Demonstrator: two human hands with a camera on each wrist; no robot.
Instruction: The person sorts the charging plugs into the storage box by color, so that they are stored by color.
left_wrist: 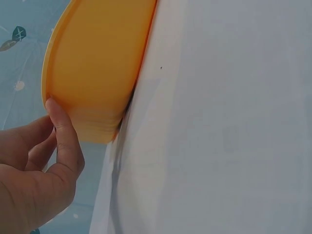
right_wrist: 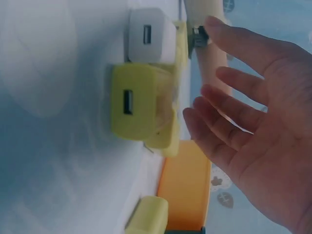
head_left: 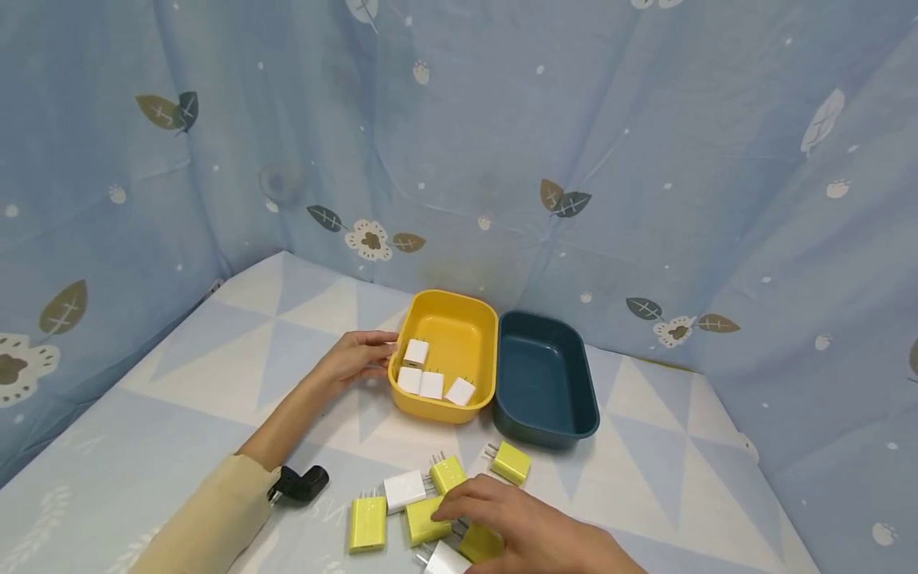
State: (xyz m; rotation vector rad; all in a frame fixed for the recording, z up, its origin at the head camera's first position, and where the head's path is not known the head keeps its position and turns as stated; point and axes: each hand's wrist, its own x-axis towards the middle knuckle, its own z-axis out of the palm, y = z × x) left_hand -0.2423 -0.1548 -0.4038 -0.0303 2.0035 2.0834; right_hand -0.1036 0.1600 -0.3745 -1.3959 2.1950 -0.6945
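Low at the frame's centre, your right hand (head_left: 523, 522) was over the chargers!

Fingers loosely spread and empty, it was your nearer hand; one yellow charger (head_left: 425, 524), glossy and round-edged, lay just left of the fingertips, its long axis unclear. A white charger (head_left: 405, 489) sat above it. Mid-frame, your left hand (head_left: 350, 360) touched the smooth yellow tray (head_left: 459, 339), no telling whether it gripped; right of that stood a dark-blue tray (head_left: 548, 371).

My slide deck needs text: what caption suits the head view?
Left hand holds a yellow tray containing four white chargers beside a blue tray; right hand hovers over loose chargers.
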